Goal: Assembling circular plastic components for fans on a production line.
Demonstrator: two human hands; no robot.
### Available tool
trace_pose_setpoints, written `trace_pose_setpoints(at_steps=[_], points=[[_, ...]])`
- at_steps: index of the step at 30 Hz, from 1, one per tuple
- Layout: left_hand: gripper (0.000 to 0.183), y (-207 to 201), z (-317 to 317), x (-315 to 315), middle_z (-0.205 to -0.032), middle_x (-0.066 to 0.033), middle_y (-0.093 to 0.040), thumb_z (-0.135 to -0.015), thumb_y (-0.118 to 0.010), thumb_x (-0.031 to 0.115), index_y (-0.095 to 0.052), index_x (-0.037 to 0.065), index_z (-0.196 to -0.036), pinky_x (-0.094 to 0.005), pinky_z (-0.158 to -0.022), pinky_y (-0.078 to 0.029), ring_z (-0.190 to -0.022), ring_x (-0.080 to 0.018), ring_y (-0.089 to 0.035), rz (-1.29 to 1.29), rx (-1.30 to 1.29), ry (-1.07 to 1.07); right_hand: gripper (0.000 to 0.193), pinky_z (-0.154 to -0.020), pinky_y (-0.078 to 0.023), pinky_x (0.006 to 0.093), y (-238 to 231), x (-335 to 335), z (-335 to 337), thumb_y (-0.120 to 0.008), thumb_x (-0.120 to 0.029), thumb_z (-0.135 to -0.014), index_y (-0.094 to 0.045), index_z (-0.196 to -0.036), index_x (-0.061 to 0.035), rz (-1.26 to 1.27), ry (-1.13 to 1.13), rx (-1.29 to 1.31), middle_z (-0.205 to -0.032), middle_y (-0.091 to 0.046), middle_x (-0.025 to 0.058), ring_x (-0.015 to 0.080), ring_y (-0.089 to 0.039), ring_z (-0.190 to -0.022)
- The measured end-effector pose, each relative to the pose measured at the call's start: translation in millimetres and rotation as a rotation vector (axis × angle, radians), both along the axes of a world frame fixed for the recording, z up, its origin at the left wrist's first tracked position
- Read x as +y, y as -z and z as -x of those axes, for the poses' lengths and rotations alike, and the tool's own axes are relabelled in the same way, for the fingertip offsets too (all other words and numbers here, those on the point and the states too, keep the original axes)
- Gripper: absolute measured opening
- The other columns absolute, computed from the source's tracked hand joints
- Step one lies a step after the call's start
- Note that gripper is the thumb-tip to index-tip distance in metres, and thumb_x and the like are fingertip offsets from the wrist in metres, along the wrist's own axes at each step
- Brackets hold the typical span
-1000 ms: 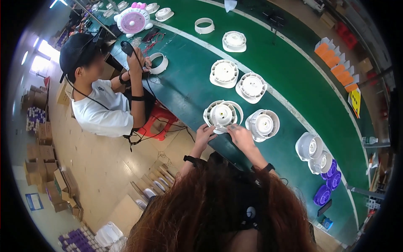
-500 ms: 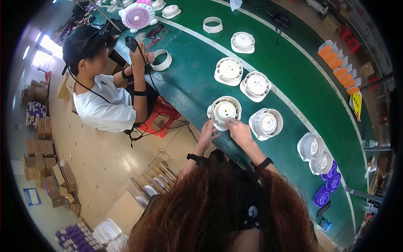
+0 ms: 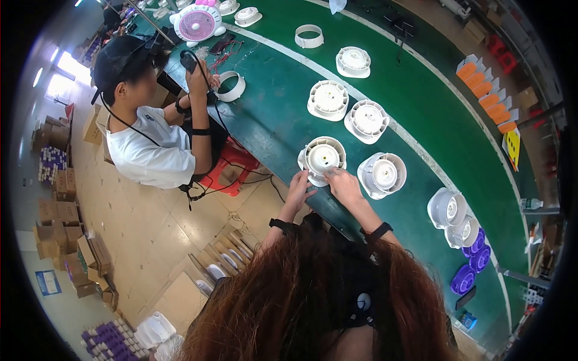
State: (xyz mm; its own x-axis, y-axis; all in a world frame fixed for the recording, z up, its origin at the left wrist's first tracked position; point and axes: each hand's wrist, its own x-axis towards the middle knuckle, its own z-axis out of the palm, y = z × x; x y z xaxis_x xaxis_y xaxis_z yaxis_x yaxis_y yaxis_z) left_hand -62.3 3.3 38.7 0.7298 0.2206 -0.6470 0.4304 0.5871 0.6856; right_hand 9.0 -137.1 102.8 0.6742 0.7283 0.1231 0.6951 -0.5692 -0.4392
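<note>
At far left a co-worker [image 3: 147, 141] in a white tee sits w/ a black tool [image 3: 191, 61] raised over a white ring [image 3: 230, 86] on the green belt [image 3: 421, 102]. Moving right, our left hand [image 3: 298, 188] rests fingers bent against the near rim of the white fan housing [image 3: 323, 159], which sits at the belt's near edge; our right hand [image 3: 344, 185] grips its lower right side, fingers curled on it. We're prob. mid-way through seating or checking this unit, tho the contact pts are too small to tell exactly. Next move calls for a steady two-hand hold w/o nudging the neighbour housing [image 3: 383, 174] just beside it. Further right, purple parts [image 3: 473, 259] sit near the belt's end.
</note>
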Motion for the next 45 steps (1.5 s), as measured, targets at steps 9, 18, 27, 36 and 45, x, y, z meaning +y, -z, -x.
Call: trace_pose_setpoints(at_steps=[9,18,27,36,45], points=[[0.044,-6,-5,-1,-0.119,-0.0081,-0.045,-0.091,-0.038,0.036,-0.032,0.005,-0.123,-0.0388,-0.086,-0.041,-0.103,-0.0229,-0.048,0.08,-0.045,-0.06,0.027,-0.066,-0.049,0.0366,-30,-11,3,-0.057,-0.023,-0.08,-0.055,-0.103,-0.0086,-0.084,0.02,0.107,-0.1,-0.052,0.0098,0.0272,-0.058,-0.082],[0.059,-27,-23,-6,-0.123,-0.0108,-0.04,-0.087,-0.047,0.037,-0.026,0.001,-0.128,-0.0393,-0.088,-0.038,-0.106,-0.0274,-0.045,-0.041,-0.052,-0.083,0.027,-0.061,-0.049,0.0298,-71,-79,-22,-0.059,-0.017,-0.079,-0.056,-0.102,-0.004,-0.296,0.297,0.161,-0.101,-0.054,0.0124,0.0201,-0.059,-0.067],[0.057,-46,-53,-16,-0.119,-0.0093,-0.044,-0.083,-0.052,0.041,-0.04,0.0,-0.121,-0.038,-0.095,-0.028,-0.111,-0.0188,-0.04,-0.204,0.006,0.099,0.026,-0.06,-0.048,0.0382,-124,-154,-88,-0.05,-0.032,-0.083,-0.059,-0.087,-0.0086,0.15,0.122,-0.068,-0.086,-0.058,0.0092,0.027,-0.059,-0.073],[0.038,-10,-57,-13,-0.099,-0.002,-0.055,-0.081,-0.058,0.029,-0.052,0.001,-0.105,-0.0238,-0.08,-0.037,-0.091,-0.0087,-0.049,-0.306,-0.081,-0.008,0.017,-0.06,-0.046,0.0386,-124,-198,-216,-0.05,-0.02,-0.081,-0.059,-0.083,-0.0053,0.111,0.045,0.021,-0.078,-0.06,0.0131,0.029,-0.058,-0.072],[0.052,-50,-77,18,-0.084,-0.0042,-0.053,-0.08,-0.054,0.042,-0.051,-0.003,-0.103,-0.0239,-0.067,-0.039,-0.078,-0.0109,-0.048,-0.383,0.257,0.051,0.021,-0.063,-0.045,0.0384,-52,-160,-317,-0.052,-0.016,-0.079,-0.054,-0.098,-0.0067,0.192,-0.002,0.107,-0.075,-0.059,0.0127,0.0289,-0.058,-0.072]])
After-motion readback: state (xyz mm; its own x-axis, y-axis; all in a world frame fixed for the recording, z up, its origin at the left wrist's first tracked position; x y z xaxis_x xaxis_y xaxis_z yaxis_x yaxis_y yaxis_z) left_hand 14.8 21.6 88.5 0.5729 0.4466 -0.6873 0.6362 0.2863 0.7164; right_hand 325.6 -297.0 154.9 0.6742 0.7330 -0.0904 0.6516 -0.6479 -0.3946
